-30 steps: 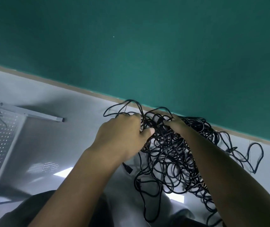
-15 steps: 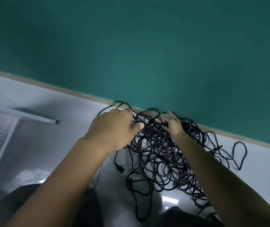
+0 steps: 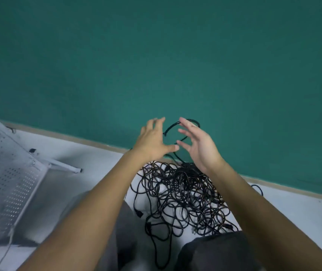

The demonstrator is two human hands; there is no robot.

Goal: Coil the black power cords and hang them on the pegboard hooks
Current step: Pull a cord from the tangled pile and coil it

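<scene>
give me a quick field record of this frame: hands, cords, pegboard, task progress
left hand: raised above the pile, fingers spread, holding nothing visible
right hand: raised, fingers loosely spread; a cord loop arcs between the hands, grip unclear
cord pile: black, tangled, on the floor by the green wall
pegboard: white, perforated, at left
progress: no coiled cord in view
</scene>
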